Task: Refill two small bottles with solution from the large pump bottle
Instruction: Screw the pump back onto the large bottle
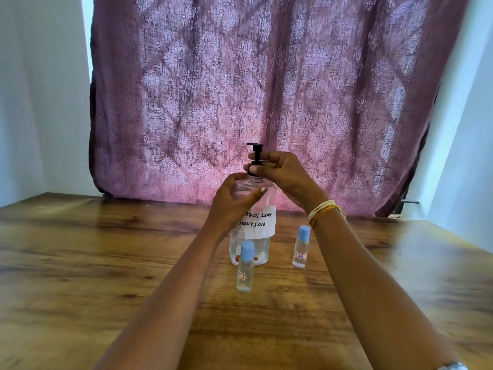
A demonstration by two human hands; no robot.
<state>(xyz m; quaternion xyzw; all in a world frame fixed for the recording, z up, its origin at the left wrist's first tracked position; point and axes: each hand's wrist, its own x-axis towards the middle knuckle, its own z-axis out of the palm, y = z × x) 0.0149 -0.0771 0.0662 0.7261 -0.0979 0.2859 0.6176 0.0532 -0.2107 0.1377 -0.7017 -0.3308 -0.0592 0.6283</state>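
A large clear pump bottle [258, 224] with a handwritten "contact lens solution" label stands upright on the wooden table [106, 263]. My left hand [232, 204] grips its shoulder. My right hand [282, 172] pinches the collar of the black pump head [256, 153]. Two small clear bottles with blue caps stand in front: one [245, 271] just before the big bottle, the other [301, 248] to the right, labelled "17B". Both are capped and upright.
A purple patterned curtain [266, 97] hangs behind the table's far edge. White walls flank it on both sides. Bangles sit on my right wrist [322, 212]. Bare wood extends left and right of the bottles.
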